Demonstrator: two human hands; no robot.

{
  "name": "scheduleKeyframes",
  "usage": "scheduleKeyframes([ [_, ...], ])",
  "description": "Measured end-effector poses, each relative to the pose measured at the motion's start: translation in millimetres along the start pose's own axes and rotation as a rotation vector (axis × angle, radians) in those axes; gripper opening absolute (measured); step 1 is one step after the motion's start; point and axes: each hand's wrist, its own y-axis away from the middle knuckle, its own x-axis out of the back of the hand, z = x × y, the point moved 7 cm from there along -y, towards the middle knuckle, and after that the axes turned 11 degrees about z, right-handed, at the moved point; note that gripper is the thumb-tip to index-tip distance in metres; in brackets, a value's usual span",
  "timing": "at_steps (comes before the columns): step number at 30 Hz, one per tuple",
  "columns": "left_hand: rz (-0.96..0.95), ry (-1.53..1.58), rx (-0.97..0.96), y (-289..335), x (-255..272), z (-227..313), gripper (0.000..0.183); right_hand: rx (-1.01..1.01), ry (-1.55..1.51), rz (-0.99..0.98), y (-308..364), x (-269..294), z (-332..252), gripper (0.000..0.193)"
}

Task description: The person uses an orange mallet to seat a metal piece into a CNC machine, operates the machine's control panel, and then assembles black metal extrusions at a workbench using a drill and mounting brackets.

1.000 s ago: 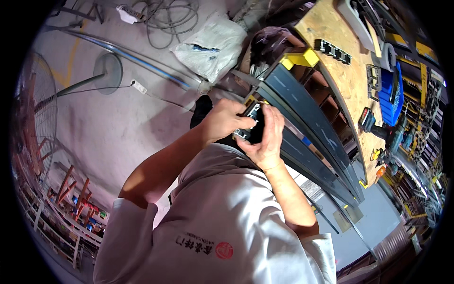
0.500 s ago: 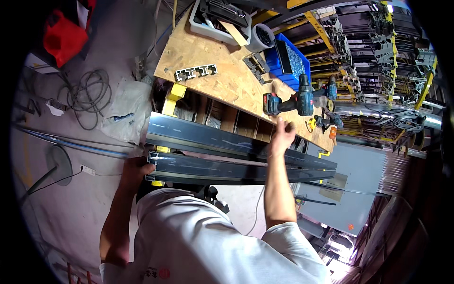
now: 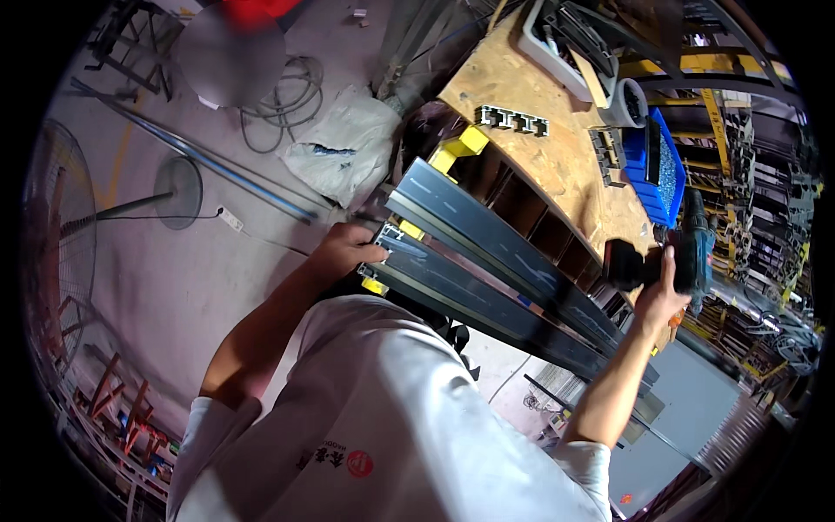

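At the near end of a long dark metal profile (image 3: pixel 470 291), my left hand (image 3: pixel 341 250) is closed over the edge, its fingers by the cut end. My right hand (image 3: pixel 663 300) is wrapped round the handle of a teal and black cordless drill (image 3: pixel 696 248) beside the workbench. The drill's battery points to the left, and its chuck is toward the far side. A second dark profile (image 3: pixel 474 217) lies alongside the first, nearer the bench. Yellow supports (image 3: pixel 461 150) show at their near ends.
On the wooden workbench (image 3: pixel 513 83) lie a short profile piece (image 3: pixel 513 121), a grey bin (image 3: pixel 531 43) of parts, a round tub (image 3: pixel 628 103) and a blue bin (image 3: pixel 668 174) of small fasteners. A pedestal fan (image 3: pixel 178 193), a coiled cable (image 3: pixel 283 104) and plastic sheeting (image 3: pixel 344 152) are to the left.
My right hand has reached the drill and closed on its handle. The view has turned, so the bench and profiles now slant down to the right. My left hand stays at the profile's end.
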Motion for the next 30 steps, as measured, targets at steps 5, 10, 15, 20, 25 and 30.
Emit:
scheduleKeyframes([
  [5, 0.009, 0.049, 0.031, -2.6, -2.3, -4.1, 0.03, -0.41, 0.122, -0.621, 120.6, -83.2, -83.9, 0.049],
  [10, -0.095, -0.004, 0.006, -14.9, -14.6, -34.2, 0.046, -0.404, 0.361, -0.964, 221.5, -126.0, -101.5, 0.095],
  [15, -0.088, -0.014, 0.024, -14.2, -8.6, -24.5, 0.053, -0.329, 0.476, -1.143, 247.3, -163.6, -107.9, 0.087],
  [20, -0.051, 0.04, -0.125, -18.8, -9.1, -20.5, 0.048, -0.419, 0.483, -1.127, 255.6, -176.3, -105.7, 0.086],
  [25, -0.027, 0.02, -0.138, -21.6, -13.4, -31.8, 0.044, -0.438, 0.526, -1.134, 258.4, -185.0, -107.0, 0.083],
  [30, -0.033, -0.01, -0.153, -23.3, -19.9, -39.5, 0.043, -0.396, 0.577, -1.161, 257.0, -190.5, -107.1, 0.082],
])
